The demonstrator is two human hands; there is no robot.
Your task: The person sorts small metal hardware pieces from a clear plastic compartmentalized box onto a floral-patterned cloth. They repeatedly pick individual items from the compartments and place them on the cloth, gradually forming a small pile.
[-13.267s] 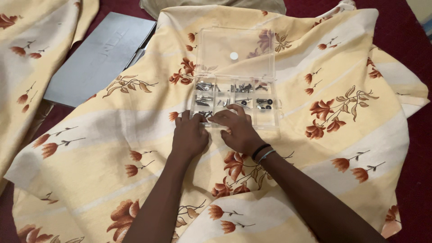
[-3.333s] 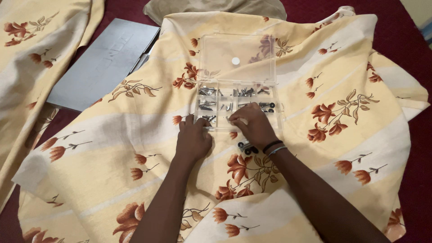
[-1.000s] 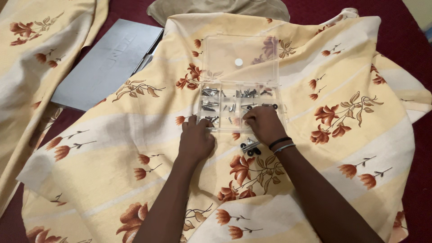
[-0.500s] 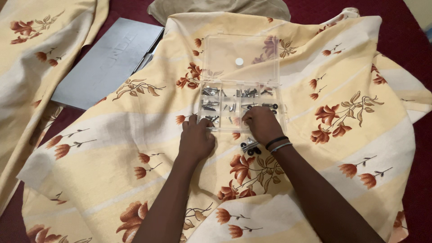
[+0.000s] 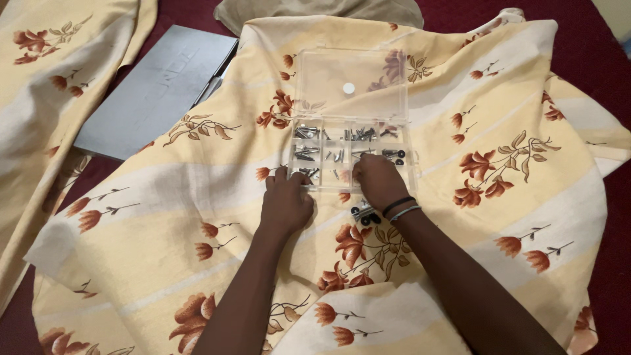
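Both hands (image 5: 287, 205) stay at box (image 5: 394, 141); laptop (image 5: 154, 92) left.

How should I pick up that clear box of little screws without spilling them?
Probably grip the tray by its short left and right walls, both hands level. The lid lies open at the far side, and the hands already crowd the near edge.

Warm, even indoor light, moderately bright. Shadows fall soft and short beneath the forearms. Faint glare sits on the clear lid (image 5: 351, 82). Focus is sharp; the corners darken slightly.
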